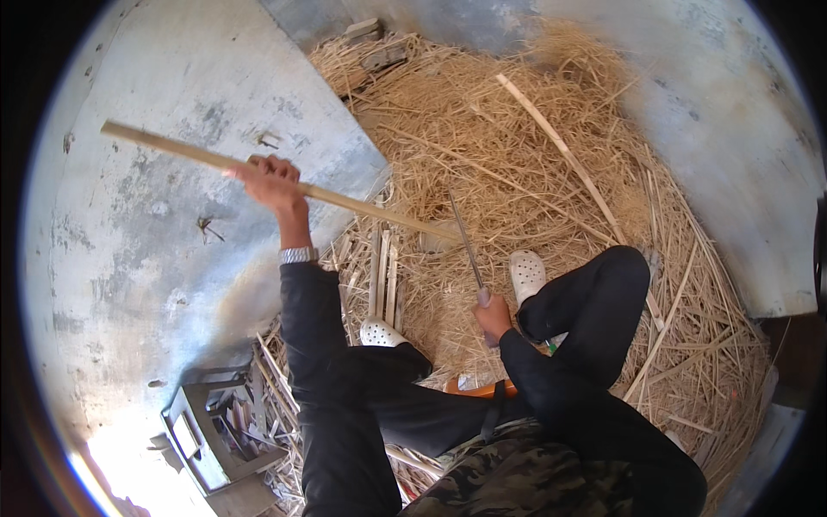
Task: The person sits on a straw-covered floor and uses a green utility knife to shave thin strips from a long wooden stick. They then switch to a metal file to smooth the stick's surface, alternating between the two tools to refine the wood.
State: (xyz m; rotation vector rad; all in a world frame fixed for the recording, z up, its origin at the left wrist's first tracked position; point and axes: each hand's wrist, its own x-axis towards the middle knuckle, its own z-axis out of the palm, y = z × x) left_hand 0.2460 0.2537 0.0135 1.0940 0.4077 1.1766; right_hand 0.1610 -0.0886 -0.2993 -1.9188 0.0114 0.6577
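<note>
Bamboo strip gripped in raised left hand, right hand clamped on knife

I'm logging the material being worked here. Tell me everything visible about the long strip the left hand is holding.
The strip is long, thin, flat and pale tan, and looks like split bamboo or wood. It slants from upper left down to the right. The left hand grips it near the middle. The lower end meets the blade held in the right hand, above the straw pile.

Left hand gripping a long pale bamboo strip, right hand clutching a thin metal blade, heap of dry golden shavings beneath
</note>
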